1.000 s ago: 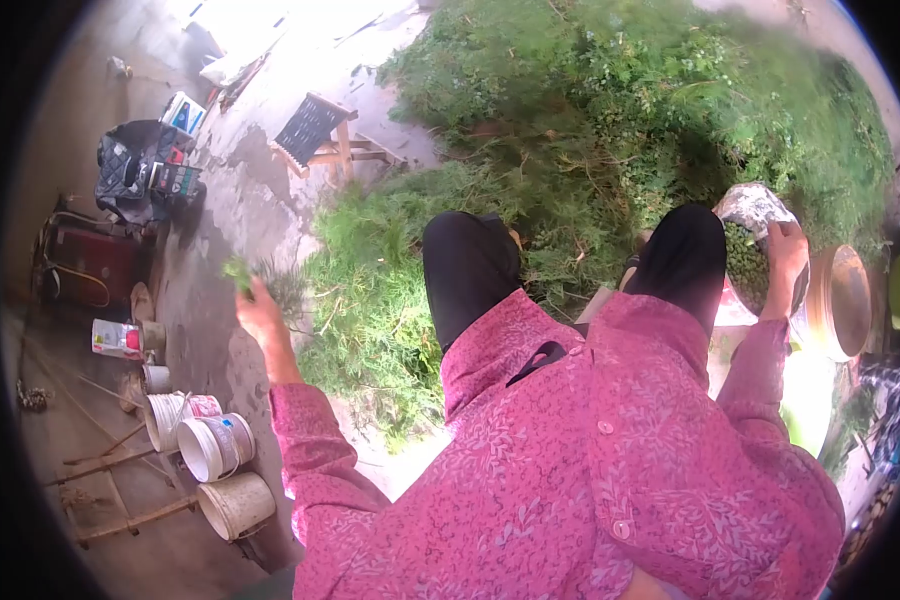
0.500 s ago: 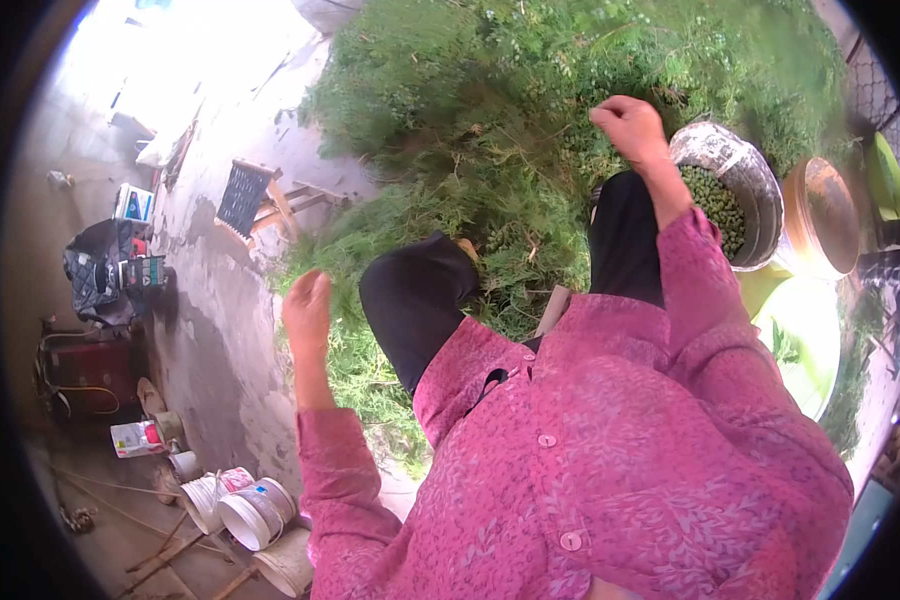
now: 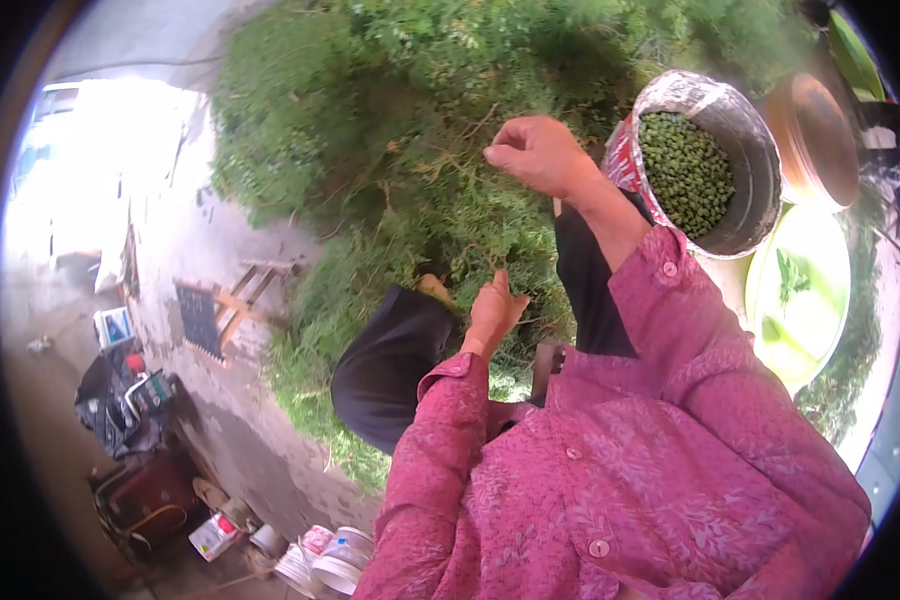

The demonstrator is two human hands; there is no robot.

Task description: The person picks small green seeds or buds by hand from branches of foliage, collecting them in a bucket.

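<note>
A large heap of feathery green plants (image 3: 370, 150) spreads in front of my knees. My left hand (image 3: 495, 312) is low over the heap between my knees, its fingers closed around something too small to make out. Higher and to the right, my right hand (image 3: 538, 155) is above the greenery, with thumb and fingers pinched together; what they hold, if anything, is hidden. Right of that hand stands a stained bucket (image 3: 755, 170), partly filled with small green pods or berries (image 3: 685, 172).
Beyond the bucket are a brown round container (image 3: 815, 140) and a light green basin (image 3: 800, 300) with some sprigs inside. A small folding stool (image 3: 232, 318) stands at left. White buckets (image 3: 340, 565), a dark bag and a dark red case (image 3: 145, 500) lie at lower left.
My left hand has moved from the left side in to the heap between my knees. My right hand has shifted left, away from the bucket. The view has turned.
</note>
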